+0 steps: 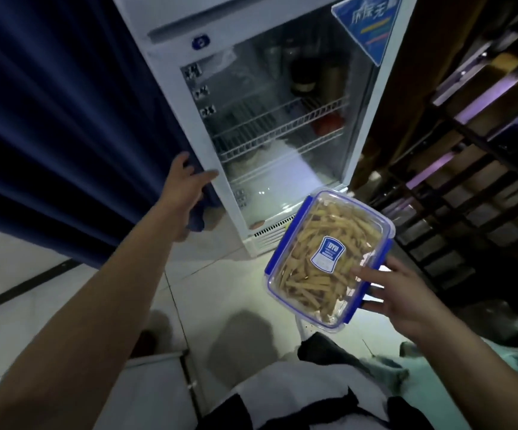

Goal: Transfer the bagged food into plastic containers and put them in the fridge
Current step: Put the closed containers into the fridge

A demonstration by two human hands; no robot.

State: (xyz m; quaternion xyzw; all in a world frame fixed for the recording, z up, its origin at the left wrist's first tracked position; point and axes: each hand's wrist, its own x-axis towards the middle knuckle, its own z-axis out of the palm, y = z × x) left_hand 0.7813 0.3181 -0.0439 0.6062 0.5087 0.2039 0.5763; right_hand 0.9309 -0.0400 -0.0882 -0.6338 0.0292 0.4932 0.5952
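The left hand (189, 178) grips the left edge of the glass fridge door (175, 88), thumb on the frame and fingers hooked behind. The right hand (388, 293) holds 1 lidded plastic container (326, 259) of pale food strips before the fridge's lower right corner. Filling looks done and storing is in hand. Next, the door must swing open to reach a wire shelf (282, 122).

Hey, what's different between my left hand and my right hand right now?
The left hand is stretched far forward, gripping the left edge of the glass fridge door; the right hand is nearer the body. The left hand holds a fixed edge, while the right hand carries the clear food container, thumb on its lid. Both hands are gripping something.
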